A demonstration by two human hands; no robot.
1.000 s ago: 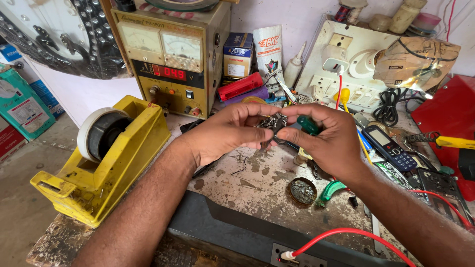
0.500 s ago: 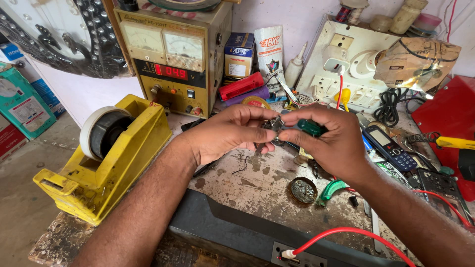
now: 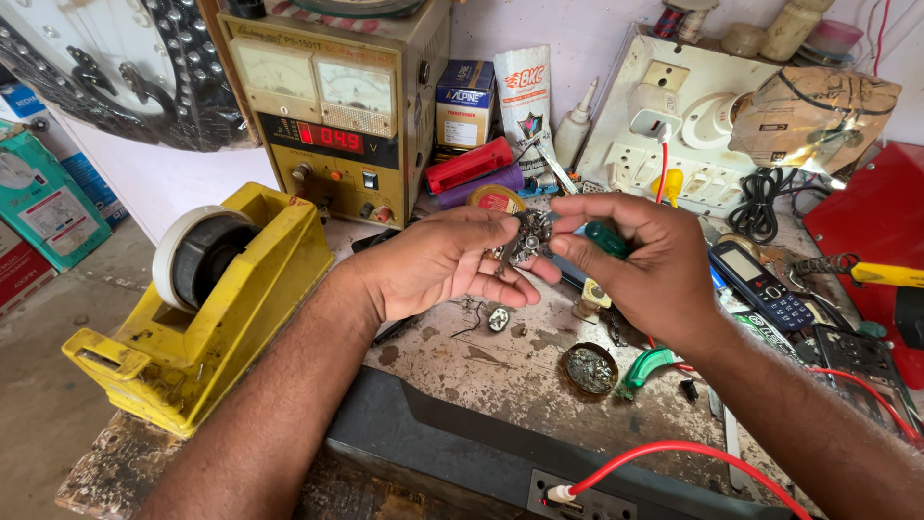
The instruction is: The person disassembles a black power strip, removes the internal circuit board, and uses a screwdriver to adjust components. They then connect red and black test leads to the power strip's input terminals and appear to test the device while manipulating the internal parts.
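Note:
Over a stained workbench, my left hand [image 3: 443, 265] holds a small grey metal part [image 3: 527, 236] between thumb and fingers. My right hand [image 3: 645, 270] faces it from the right, gripping a green-handled screwdriver [image 3: 606, 238] whose tip meets the part. Both hands hover above the bench. A tiny round piece [image 3: 498, 319] lies on the bench just under my left fingers.
A yellow tape dispenser [image 3: 207, 308] stands at the left, a yellow bench power supply [image 3: 332, 106] behind. A white socket board [image 3: 674, 125], blue keypad phone [image 3: 765, 286], round tin [image 3: 589, 369] and red-wired black device [image 3: 462, 453] surround the hands.
The hands have drifted slightly right and my left fingers have spread a little under the part. The screwdriver stays against it.

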